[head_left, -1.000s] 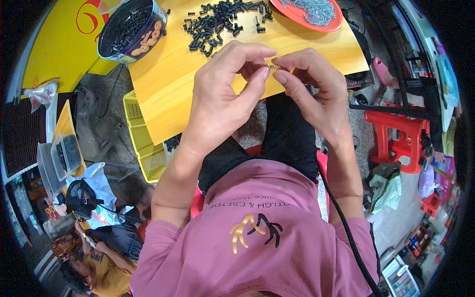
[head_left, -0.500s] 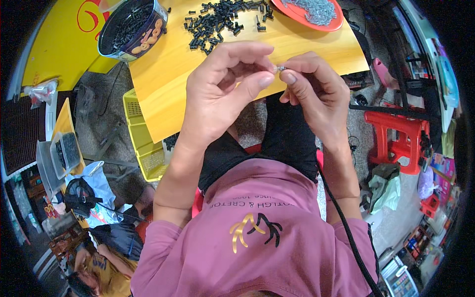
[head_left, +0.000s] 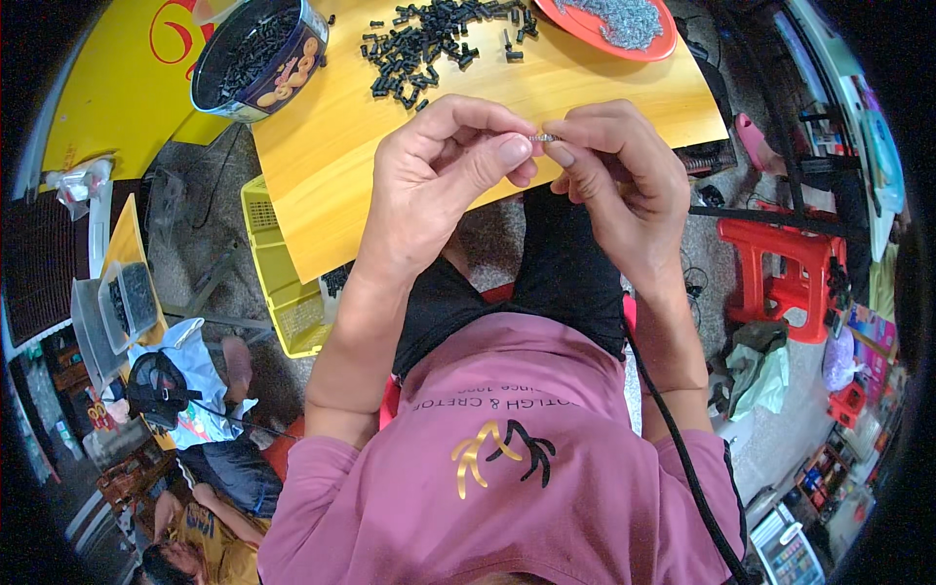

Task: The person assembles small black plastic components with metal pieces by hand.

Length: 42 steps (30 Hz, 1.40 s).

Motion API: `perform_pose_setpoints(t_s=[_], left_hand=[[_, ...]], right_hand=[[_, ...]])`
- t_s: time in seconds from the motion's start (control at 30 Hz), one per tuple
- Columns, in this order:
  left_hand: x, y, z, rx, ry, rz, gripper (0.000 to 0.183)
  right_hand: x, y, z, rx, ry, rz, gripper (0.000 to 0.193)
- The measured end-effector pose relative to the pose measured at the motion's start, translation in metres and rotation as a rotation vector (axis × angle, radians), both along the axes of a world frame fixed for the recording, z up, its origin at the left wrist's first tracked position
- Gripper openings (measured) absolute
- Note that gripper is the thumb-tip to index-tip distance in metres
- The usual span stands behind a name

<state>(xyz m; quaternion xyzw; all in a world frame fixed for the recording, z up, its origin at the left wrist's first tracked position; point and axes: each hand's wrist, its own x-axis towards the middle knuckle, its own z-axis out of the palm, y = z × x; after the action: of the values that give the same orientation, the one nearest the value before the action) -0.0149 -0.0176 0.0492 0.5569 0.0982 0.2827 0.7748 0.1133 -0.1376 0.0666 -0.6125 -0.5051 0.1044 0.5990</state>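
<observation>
Over the near part of the wooden table, a tiny silvery metal piece (head_left: 542, 137), ribbed like a coil spring, sits between my two hands. The fingertips of my left hand (head_left: 429, 185) pinch its left end. From the other side, the thumb and forefinger of my right hand (head_left: 624, 180) close on its right end. Most of the piece is hidden by the fingers. Beyond my hands lies a loose pile of small black cylindrical parts (head_left: 444, 44). A red plate (head_left: 658, 51) at the far right bears a heap of small silvery pieces (head_left: 629, 21).
A round tin (head_left: 288, 83) full of black parts stands at the table's far left. Below the left table edge is a yellow plastic basket (head_left: 292, 312). A red stool (head_left: 780, 263) stands on the right. Another person (head_left: 210, 512) is at lower left. A black cable (head_left: 673, 429) crosses my right side.
My left hand has come down slightly, and its fingertips have closed in on the metal piece, leaving less of it showing. The person at lower left has shifted.
</observation>
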Motion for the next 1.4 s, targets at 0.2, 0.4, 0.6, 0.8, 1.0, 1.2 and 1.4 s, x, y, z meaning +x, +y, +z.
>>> perform_pose_setpoints(t_s=[0.2, 0.4, 0.6, 0.8, 1.0, 1.2, 1.4], left_hand=[[0.003, -0.004, 0.000, 0.002, -0.021, 0.037, 0.013], [0.004, -0.013, 0.001, 0.111, -0.025, 0.093, 0.011], [0.006, -0.014, -0.001, 0.165, -0.050, 0.109, 0.012], [0.002, -0.011, 0.003, 0.101, -0.032, 0.063, 0.015], [0.004, -0.007, -0.003, 0.097, -0.076, 0.057, 0.013], [0.004, -0.010, 0.002, 0.120, -0.072, 0.085, 0.012], [0.011, -0.006, 0.000, 0.779, -0.092, 0.409, 0.022]], right_hand=[[-0.002, 0.000, -0.002, -0.015, 0.064, 0.005, 0.011], [-0.006, 0.002, -0.001, 0.016, 0.179, 0.023, 0.003], [-0.007, 0.002, -0.005, -0.003, 0.282, 0.004, 0.002], [-0.003, 0.002, -0.008, 0.034, 0.101, -0.032, 0.008], [-0.002, 0.002, -0.005, 0.048, 0.030, -0.025, 0.015], [-0.001, 0.003, -0.006, 0.087, 0.000, -0.042, 0.017], [-0.002, 0.002, -0.008, 0.080, 0.035, -0.058, 0.016]])
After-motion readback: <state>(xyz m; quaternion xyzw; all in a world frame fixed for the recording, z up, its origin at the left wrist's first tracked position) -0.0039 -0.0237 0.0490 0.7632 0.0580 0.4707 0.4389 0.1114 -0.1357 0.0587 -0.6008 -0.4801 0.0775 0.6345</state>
